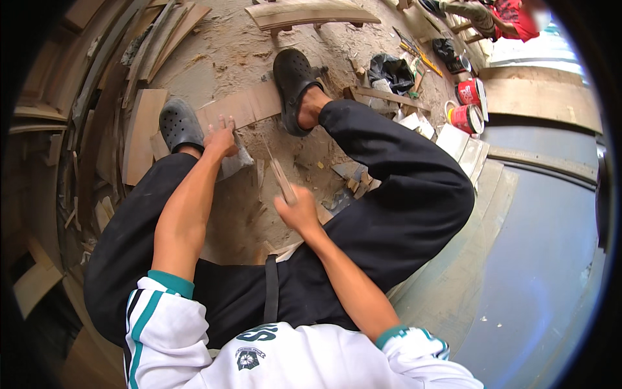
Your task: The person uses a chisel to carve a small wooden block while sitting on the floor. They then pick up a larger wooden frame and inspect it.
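A light wooden board [234,109] lies low across the floor between my feet, with a dark clog [181,124] on its left end and another clog [293,81] at its right. My left hand [221,139] rests on the board's near edge, its fingers stretched out. In my right hand [299,209] is what looks like a hand saw [281,178], gripped by its pale wooden handle. Its thin blade, seen nearly edge-on and blurred, points toward the board. A thin line crosses the board near the blade. A crumpled grey plastic piece [237,159] hangs just below my left hand.
Stacked planks [139,71] crowd the left side. A curved wooden piece [314,13] stands ahead. To the right are a black plastic bag [392,72], red cans [468,118], offcuts [356,176] and a large grey-blue panel [518,259]. A person in red [508,19] sits at the far right.
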